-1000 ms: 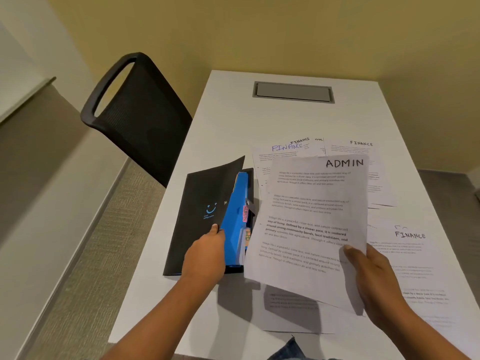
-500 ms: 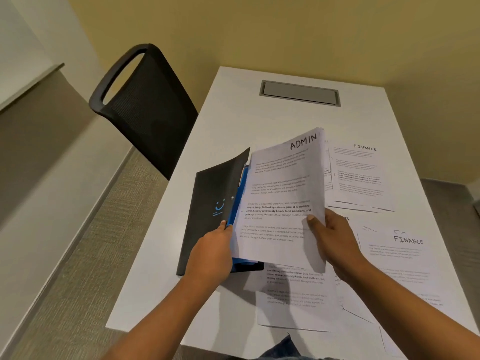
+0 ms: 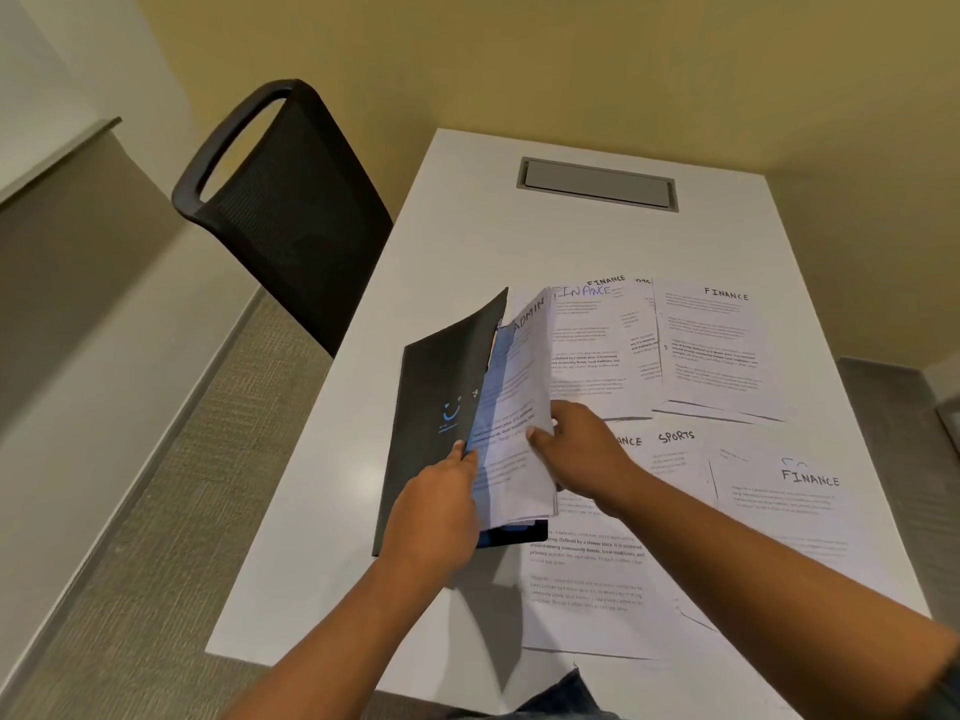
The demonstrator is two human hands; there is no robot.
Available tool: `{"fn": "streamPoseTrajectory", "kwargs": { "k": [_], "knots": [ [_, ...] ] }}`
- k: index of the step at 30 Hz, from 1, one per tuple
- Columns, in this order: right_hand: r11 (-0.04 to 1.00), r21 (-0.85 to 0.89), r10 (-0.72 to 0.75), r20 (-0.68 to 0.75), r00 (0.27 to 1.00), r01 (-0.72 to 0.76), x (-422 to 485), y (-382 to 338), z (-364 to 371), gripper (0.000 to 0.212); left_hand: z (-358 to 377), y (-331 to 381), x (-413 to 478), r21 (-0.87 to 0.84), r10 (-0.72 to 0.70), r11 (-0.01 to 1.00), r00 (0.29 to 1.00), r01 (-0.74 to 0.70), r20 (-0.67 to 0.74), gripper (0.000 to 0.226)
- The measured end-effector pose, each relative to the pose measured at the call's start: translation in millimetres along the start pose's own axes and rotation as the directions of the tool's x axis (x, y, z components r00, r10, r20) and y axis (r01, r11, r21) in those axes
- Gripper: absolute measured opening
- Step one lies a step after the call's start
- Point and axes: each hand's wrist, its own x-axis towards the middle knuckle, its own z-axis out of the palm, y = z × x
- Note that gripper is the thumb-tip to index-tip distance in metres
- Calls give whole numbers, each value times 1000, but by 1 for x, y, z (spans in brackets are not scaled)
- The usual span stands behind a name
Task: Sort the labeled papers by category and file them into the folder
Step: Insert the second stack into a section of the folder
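A black folder (image 3: 436, 387) with blue inner sleeves lies on the white table (image 3: 467, 226), its front cover lifted. My left hand (image 3: 441, 506) grips the cover's lower edge and holds it up. A sheet marked ADMIN (image 3: 519, 407) stands partly inside the folder against the blue sleeve. My right hand (image 3: 576, 449) pinches that sheet's right edge, thumb on its printed face. Sheets labelled FINANCE (image 3: 717, 350) and SPORTS (image 3: 675, 449) lie spread on the table to the right.
A black mesh chair (image 3: 280, 210) stands at the table's left side. A grey cable hatch (image 3: 597, 184) is set into the far end of the table. More printed sheets (image 3: 587, 579) lie near the front edge, under my right forearm.
My right hand has carried the ADMIN sheet leftward from above the table into the open folder, turning it edge-on. My left hand keeps hold of the cover. The camera has tilted and shifted slightly.
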Motion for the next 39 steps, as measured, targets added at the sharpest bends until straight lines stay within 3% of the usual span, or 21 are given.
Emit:
{"fn": "streamPoseTrajectory", "kwargs": {
  "k": [3,11,18,24,29,32,34,39],
  "knots": [
    [996,-88,29,22,999,-27,8,-1,14,34,-1,5,-1,2,3,1000,1000,-3,-12,66],
    [930,-365,74,96,993,-34,24,-8,31,6,4,9,-4,53,3,999,1000,-2,-12,76],
    [774,-633,186,178,966,-32,27,-1,41,27,9,10,-4,45,-36,998,999,37,-12,77],
    [616,-787,148,143,979,22,19,2,45,48,10,13,-1,47,-49,998,999,48,18,76],
    [651,-758,108,63,992,-22,15,1,52,46,9,10,-7,83,2,997,998,3,-61,77],
    [743,-662,20,-124,992,-98,11,1,50,65,13,10,-3,93,-53,994,997,58,-55,81],
    [797,-602,-70,-176,982,-51,5,2,43,77,13,11,1,59,-102,993,994,104,-26,77],
    [788,-613,-164,-123,979,55,-21,27,9,58,16,13,3,3,-91,996,996,91,-25,68]
  ]
}}
